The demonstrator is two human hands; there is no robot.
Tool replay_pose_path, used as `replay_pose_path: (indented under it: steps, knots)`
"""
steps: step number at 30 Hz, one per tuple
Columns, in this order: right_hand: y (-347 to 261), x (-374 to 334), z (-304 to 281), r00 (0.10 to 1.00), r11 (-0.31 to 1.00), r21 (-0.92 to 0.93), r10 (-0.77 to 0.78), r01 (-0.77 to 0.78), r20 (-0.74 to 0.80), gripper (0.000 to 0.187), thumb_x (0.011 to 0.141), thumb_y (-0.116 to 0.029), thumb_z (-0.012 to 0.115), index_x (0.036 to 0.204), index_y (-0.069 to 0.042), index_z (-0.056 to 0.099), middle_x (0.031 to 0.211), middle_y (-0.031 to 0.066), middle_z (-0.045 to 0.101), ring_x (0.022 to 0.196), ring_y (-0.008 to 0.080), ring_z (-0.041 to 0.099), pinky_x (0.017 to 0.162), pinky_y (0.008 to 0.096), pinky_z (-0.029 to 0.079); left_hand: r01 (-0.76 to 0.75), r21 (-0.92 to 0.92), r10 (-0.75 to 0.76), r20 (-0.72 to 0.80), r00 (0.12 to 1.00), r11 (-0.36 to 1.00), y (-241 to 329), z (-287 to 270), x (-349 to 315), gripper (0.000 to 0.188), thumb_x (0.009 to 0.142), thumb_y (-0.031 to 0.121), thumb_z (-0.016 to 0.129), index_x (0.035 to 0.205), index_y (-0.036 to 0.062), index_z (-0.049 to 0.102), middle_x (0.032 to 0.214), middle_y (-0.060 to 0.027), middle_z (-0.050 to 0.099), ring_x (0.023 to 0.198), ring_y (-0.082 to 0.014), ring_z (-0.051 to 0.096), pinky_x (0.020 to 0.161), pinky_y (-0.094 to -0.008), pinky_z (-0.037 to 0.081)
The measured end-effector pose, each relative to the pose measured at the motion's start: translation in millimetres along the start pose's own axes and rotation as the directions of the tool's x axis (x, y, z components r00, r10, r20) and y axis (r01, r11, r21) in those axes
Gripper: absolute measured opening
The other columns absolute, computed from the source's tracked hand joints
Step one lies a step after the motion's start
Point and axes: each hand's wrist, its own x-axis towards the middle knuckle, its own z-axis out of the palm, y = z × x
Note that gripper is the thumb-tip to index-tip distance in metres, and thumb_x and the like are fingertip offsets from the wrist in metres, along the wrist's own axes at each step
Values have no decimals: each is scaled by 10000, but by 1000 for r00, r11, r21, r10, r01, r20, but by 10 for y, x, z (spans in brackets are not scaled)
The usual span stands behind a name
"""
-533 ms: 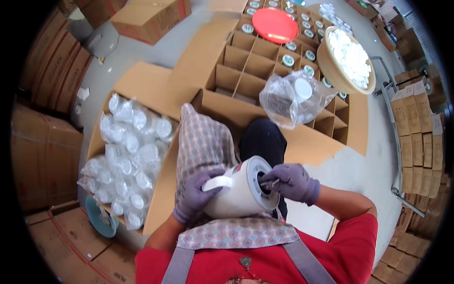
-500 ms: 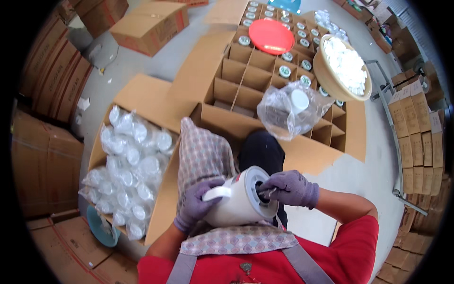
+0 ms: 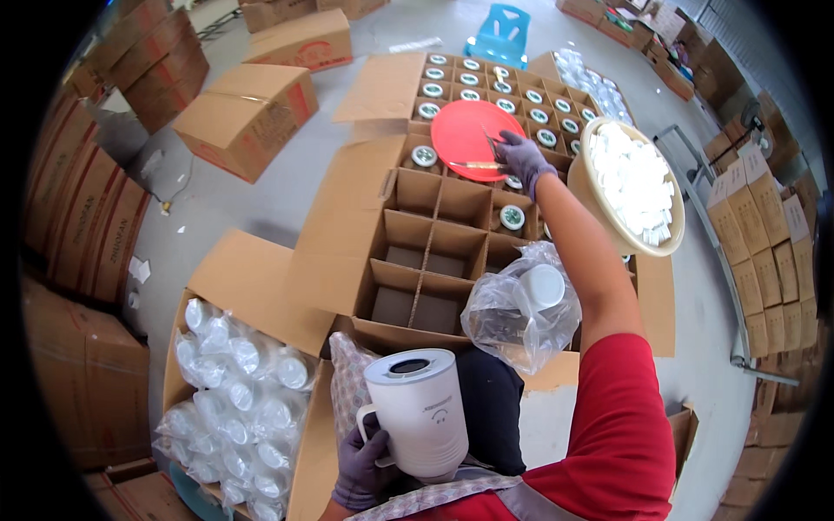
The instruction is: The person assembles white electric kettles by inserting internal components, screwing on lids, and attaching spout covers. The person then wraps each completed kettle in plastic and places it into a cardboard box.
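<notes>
My left hand [image 3: 363, 464] grips the handle of a white insulated jug [image 3: 426, 415], held upright over my lap. The jug has no lid, and a dark round opening shows in its grey top. Stretched forward, my right hand [image 3: 521, 156] is over the right side of a red round plate [image 3: 456, 130]. From its closed fingers sticks a thin metal tool [image 3: 489, 139], its kind too small to tell. A slender brownish stick-like thing [image 3: 476, 165] lies on the plate near the fingertips. Both hands wear purple-grey gloves.
Under the plate stands a divided carton [image 3: 408, 217] with several lidded jars. A plastic bag with a white-capped container [image 3: 543, 286] rests on its near edge. A beige basin [image 3: 673, 239] of white pieces is at right, a box of bagged clear containers [image 3: 239, 391] at left.
My right hand has left the jug's opening and reached forward to the red plate. The jug, still in my left hand, has turned from tilted to upright.
</notes>
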Motion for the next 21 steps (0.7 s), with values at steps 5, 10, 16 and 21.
replay_pose_path:
  steps: [5,10,16,21]
  knots:
    - [-57,-829,-407,953,862,-406,-265,302,147,346,910,-156,647,1241,-54,637,1054,76,703,902,174,658,824,301,519,36,-247,-47,-38,998,968,-170,-115,179,342,902,103,627,1220,-5,565,1074,-147,672,990,-275,666,879,-467,550]
    - [114,-2405,-974,811,484,-694,-527,532,254,279,822,-167,705,1093,-102,702,1033,128,697,934,319,660,866,398,513,85,-277,-89,-1,996,957,122,329,242,381,901,133,653,1242,5,540,1140,-152,642,1048,-288,639,908,-494,533]
    - [93,-2858,-1356,692,411,-793,-722,449,18,264,779,-112,733,1040,-88,701,1012,118,701,910,323,660,829,412,517,-60,-133,56,-29,998,989,-123,155,255,490,970,171,560,1403,6,401,1302,-155,565,1182,-303,576,1013,-458,478]
    - [-239,-2092,-2313,731,675,-681,-307,-284,-610,437,861,-389,627,1193,-111,677,1190,128,671,1153,313,579,984,411,435,310,-195,-285,147,947,931,108,416,-4,687,877,301,674,1438,20,395,1374,-164,520,1300,-268,471,1062,-401,399]
